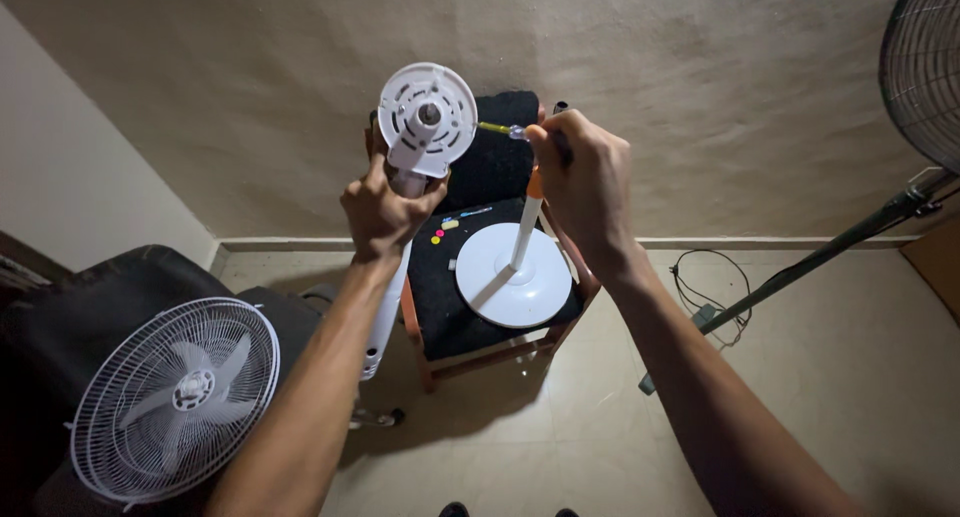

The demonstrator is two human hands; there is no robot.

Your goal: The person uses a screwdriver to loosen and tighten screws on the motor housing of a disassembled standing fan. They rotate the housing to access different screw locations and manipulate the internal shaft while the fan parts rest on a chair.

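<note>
Gripping with our left hand (382,215), we are clenching the white fan motor housing (428,120) by its neck, so that its round slotted face is tilting up toward the head camera, with a white tube hanging down below our fist. Our right hand (583,182) is closed around a screwdriver (505,131) with a clear and yellow handle, and its tip is pointing leftward at the rim of the housing; whether it is touching the rim we cannot tell. Both hands are hovering above a wooden chair (492,352) with a black cushion. On that cushion we are seeing a round white fan base (500,277) with its upright pole (525,232), and a few small coloured bits lying just beside it. At lower left a white fan grille (175,397) with its blades is lying on a dark seat. At far right a dark standing fan (925,62) is leaning in on its slanting pole, and a black cable (712,287) is curling on the tiled floor near the wall.
</note>
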